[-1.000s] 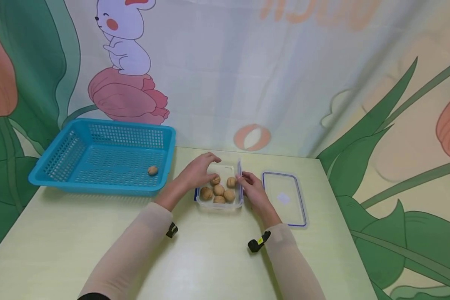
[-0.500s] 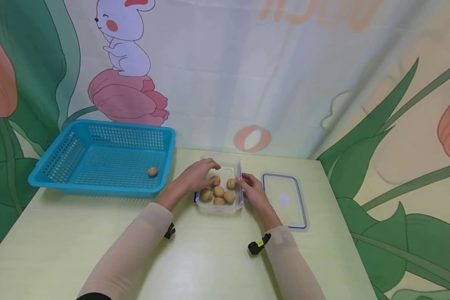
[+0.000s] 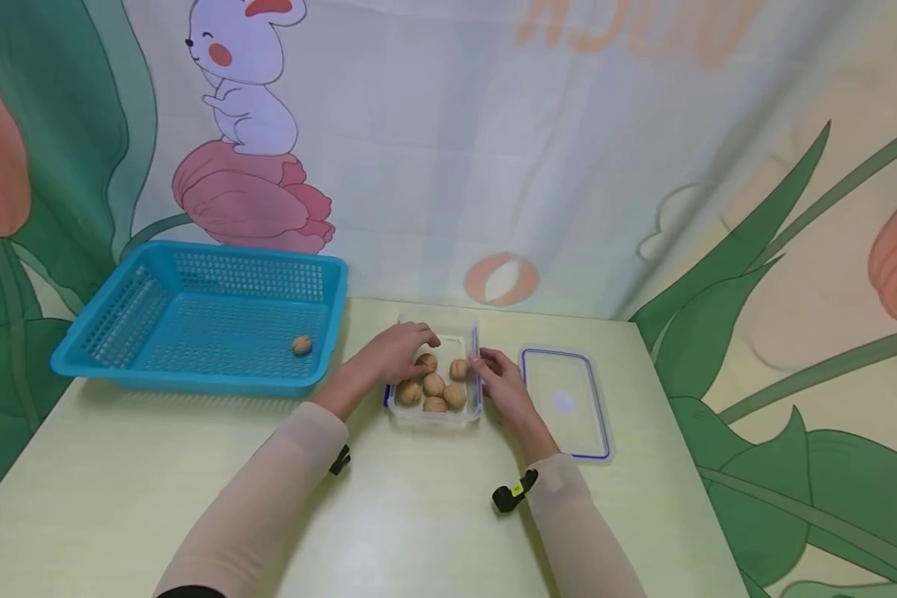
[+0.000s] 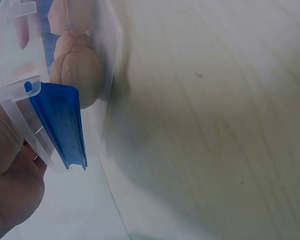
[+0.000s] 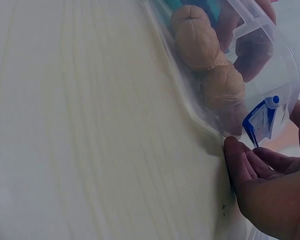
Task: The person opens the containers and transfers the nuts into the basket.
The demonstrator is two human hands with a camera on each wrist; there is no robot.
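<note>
In the head view a clear plastic food container [image 3: 448,417] with a blue latch [image 4: 61,120] stands lidless on the table. Several walnuts [image 3: 433,384] lie inside it. My left hand [image 3: 392,353] reaches over the container's left side. Its thumb touches a walnut [image 3: 426,363], and a gap shows between thumb and fingers. At the right wall my right hand [image 3: 504,386] grips the container, thumb on the wall and fingers outside. The right wrist view shows those fingers [image 5: 245,167] by a blue latch, with left-hand fingers visible through the clear wall.
A blue perforated basket [image 3: 194,386] stands at the left with one walnut [image 3: 301,345] in it. Right of the container lies a clear lid [image 3: 568,423] with a blue seal. A printed curtain [image 3: 568,166] hangs behind the table [image 3: 389,531].
My left hand has lowered slightly toward the walnut by its thumb. The right hand keeps its hold on the container wall. Basket and lid stay in place.
</note>
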